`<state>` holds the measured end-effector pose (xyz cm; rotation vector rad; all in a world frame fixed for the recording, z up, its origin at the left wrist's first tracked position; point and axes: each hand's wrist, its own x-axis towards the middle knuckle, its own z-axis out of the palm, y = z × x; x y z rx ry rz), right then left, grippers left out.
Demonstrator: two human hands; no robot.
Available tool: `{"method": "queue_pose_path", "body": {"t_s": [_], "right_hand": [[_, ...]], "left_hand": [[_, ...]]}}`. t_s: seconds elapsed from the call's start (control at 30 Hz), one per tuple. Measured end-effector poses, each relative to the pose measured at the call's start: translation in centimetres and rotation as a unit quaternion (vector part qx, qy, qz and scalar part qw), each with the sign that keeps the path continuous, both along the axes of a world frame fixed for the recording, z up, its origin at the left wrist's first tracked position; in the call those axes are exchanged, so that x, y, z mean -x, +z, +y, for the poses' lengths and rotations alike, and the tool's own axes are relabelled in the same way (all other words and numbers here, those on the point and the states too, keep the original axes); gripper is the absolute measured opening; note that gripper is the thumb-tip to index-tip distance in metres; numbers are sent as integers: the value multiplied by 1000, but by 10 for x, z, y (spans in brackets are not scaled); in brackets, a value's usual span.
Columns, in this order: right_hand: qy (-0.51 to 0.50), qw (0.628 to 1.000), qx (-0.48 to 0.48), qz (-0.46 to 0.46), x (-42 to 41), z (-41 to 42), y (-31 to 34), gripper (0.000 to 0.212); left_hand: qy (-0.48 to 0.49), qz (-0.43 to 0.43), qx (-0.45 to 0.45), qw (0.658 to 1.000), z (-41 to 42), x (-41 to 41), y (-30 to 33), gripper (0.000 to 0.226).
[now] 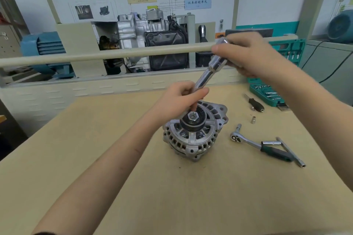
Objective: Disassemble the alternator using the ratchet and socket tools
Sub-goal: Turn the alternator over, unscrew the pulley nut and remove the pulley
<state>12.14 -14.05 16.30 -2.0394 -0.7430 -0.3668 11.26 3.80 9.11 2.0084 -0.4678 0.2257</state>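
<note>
The alternator (193, 131) stands pulley-up near the middle of the bench (95, 149), its hex nut (193, 116) exposed. The left hand (179, 99) has its grip curled round the lower shaft of a long chrome ratchet handle (208, 70), tilted above the pulley; the right hand (246, 53) clamps its upper end. A second ratchet (257, 145) lies to the right, beside a small socket (253, 120).
</note>
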Motion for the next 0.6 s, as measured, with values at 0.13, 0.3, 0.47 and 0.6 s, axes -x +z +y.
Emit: {"method": "queue_pose_path", "body": {"t_s": [0.13,0.3,0.47,0.6], "right_hand": [[-55,983,116,-128,10,0,12,50],[-60,969,165,-176,23,12,12,45],[-47,941,246,-227,29,22,16,42],[-5,917,306,-257,29,30,13,49]], "left_hand": [[-2,-6,39,999,-22,-10,-16,30],[8,-57,58,997,-24,-16,-27,42],[-6,-56,95,994,-24,-19,-33,35],[-2,-67,97,993,-21,-20,-39,46]]}}
